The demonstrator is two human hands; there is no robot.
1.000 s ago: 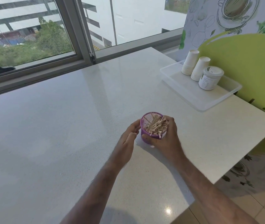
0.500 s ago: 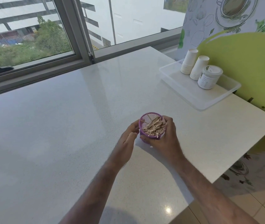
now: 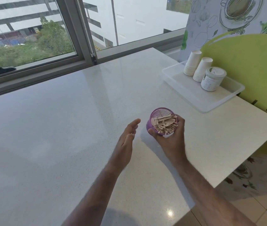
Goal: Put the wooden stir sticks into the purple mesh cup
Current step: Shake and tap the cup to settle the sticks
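Stir sticks are sitting bunched inside the purple mesh cup on the counter, tilting rightward. The right hand is gripping the cup; the left hand is hovering just beside it, fingers loose, holding nothing.

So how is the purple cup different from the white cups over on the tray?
The purple mesh cup is see-through mesh; the white paper cups are solid. The purple mesh cup stands mouth up, full of wooden stir sticks; the white paper cups sit stacked upside down. The right hand grips the purple one; nobody touches the white ones in the clear tray.
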